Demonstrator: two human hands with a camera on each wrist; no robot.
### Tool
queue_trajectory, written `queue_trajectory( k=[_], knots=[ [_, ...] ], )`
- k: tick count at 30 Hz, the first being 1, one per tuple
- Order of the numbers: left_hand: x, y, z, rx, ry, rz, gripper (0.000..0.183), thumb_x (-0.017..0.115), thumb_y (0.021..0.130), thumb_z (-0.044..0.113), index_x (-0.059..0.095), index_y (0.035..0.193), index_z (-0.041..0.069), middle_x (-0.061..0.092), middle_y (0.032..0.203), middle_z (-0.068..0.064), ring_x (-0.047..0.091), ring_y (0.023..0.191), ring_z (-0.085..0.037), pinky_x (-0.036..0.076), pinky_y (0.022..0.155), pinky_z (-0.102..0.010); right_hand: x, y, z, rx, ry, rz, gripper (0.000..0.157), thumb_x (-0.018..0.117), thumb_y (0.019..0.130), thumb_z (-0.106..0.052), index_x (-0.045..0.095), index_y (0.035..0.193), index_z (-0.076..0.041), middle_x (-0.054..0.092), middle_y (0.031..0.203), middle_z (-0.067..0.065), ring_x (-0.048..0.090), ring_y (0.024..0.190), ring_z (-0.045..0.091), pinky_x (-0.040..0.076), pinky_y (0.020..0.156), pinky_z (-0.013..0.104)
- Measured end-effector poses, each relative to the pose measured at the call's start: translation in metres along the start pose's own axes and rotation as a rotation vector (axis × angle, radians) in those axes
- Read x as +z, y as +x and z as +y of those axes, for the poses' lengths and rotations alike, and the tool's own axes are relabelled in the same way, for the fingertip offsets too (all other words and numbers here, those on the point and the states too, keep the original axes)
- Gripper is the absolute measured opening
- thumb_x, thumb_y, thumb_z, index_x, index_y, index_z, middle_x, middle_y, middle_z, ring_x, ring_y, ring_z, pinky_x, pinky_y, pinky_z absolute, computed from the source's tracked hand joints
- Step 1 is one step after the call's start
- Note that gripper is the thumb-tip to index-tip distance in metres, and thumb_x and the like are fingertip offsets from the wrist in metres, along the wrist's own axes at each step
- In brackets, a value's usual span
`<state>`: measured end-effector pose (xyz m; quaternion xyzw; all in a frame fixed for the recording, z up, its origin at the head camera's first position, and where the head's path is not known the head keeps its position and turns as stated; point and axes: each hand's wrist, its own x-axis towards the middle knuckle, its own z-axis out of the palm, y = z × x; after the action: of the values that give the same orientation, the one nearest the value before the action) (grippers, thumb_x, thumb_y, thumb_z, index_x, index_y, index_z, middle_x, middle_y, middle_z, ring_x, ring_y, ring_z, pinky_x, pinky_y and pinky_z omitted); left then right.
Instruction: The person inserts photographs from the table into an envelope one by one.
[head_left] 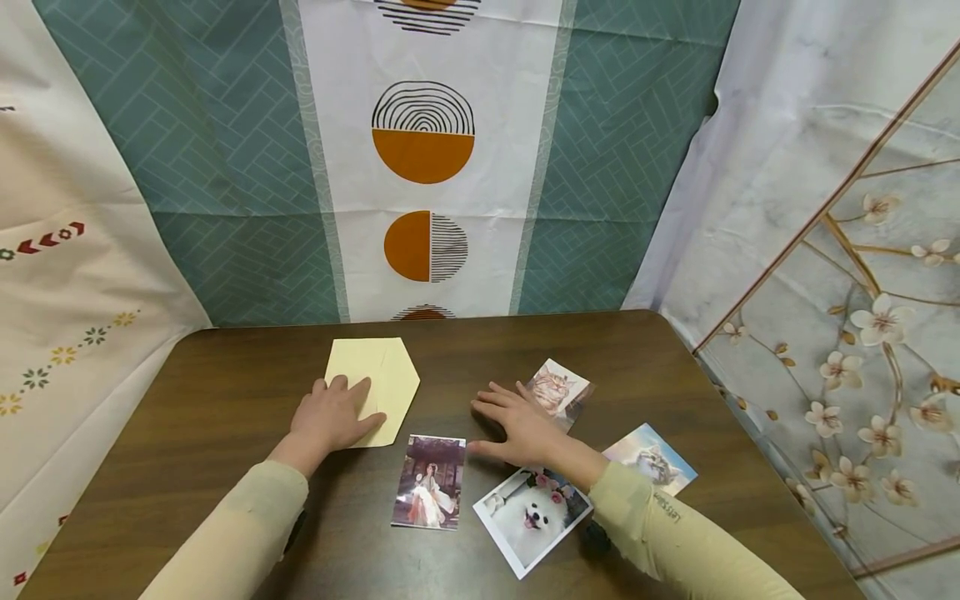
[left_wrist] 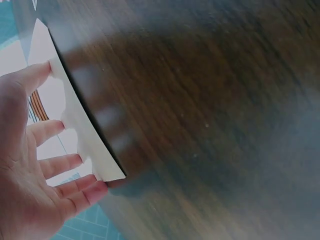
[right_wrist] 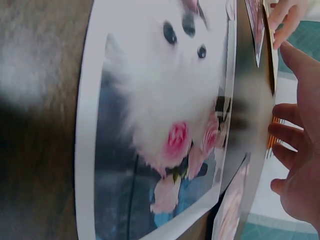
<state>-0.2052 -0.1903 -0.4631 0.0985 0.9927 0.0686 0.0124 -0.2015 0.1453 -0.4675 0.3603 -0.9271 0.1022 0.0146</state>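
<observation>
My left hand (head_left: pixel 326 421) rests on a pale yellow envelope (head_left: pixel 395 387), its pointed flap side toward the right. Seen from the left wrist, the fingertips touch the envelope (left_wrist: pixel 85 125) with the fingers spread. My right hand (head_left: pixel 521 427) is spread out and holds nothing. It lies between a cat photo (head_left: pixel 555 385), whose lower edge it partly covers, and a white dog photo (head_left: pixel 534 521) beneath the wrist. Whether its fingertips touch the table cannot be told. The dog photo (right_wrist: pixel 165 90) fills much of the right wrist view.
A photo of a figure in a flowing white dress (head_left: pixel 427 483) lies between the hands. Further right, partly behind the right forearm, is a cat photo with a blue background (head_left: pixel 660 458). The brown wooden table (head_left: pixel 225 400) is bordered by patterned curtains (head_left: pixel 225 167).
</observation>
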Motion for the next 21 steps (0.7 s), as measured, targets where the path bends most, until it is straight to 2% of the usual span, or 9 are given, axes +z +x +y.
queue_trajectory(
  k=[7,13,18,21],
  knots=[
    [0.000,-0.003,0.000,0.009,-0.025,0.020,0.070,0.056,0.087,0.055,0.047,0.141,0.012,0.045,0.134,-0.029,0.044,0.112,-0.054,0.040,0.086,-0.064,0.002,0.001,-0.011,-0.018,-0.005,-0.011,0.079,0.047,0.085,-0.071,0.050,0.142,-0.016,0.046,0.147,0.005,0.029,0.143,0.026,0.017,0.113,0.057],
    [0.004,-0.003,-0.001,-0.002,-0.043,0.023,0.070,0.054,0.089,0.054,0.045,0.143,0.012,0.042,0.138,-0.029,0.041,0.116,-0.055,0.037,0.091,-0.066,0.006,0.003,-0.015,-0.044,0.010,-0.001,0.077,0.051,0.085,-0.069,0.053,0.139,-0.014,0.048,0.145,0.007,0.032,0.141,0.028,0.019,0.113,0.056],
    [0.006,-0.004,-0.001,-0.038,-0.057,0.047,0.074,0.056,0.087,0.053,0.043,0.144,0.007,0.040,0.137,-0.033,0.039,0.116,-0.055,0.038,0.090,-0.065,0.011,0.004,-0.017,-0.075,0.020,0.007,0.076,0.052,0.085,-0.068,0.054,0.138,-0.013,0.050,0.143,0.007,0.035,0.140,0.028,0.022,0.112,0.056],
    [0.005,-0.005,0.000,-0.073,-0.063,0.063,0.079,0.058,0.085,0.055,0.042,0.143,0.003,0.041,0.130,-0.037,0.040,0.111,-0.054,0.039,0.086,-0.063,0.012,0.005,-0.017,-0.072,0.021,0.000,0.076,0.051,0.085,-0.068,0.054,0.138,-0.013,0.050,0.143,0.006,0.035,0.140,0.027,0.022,0.112,0.055]
  ],
)
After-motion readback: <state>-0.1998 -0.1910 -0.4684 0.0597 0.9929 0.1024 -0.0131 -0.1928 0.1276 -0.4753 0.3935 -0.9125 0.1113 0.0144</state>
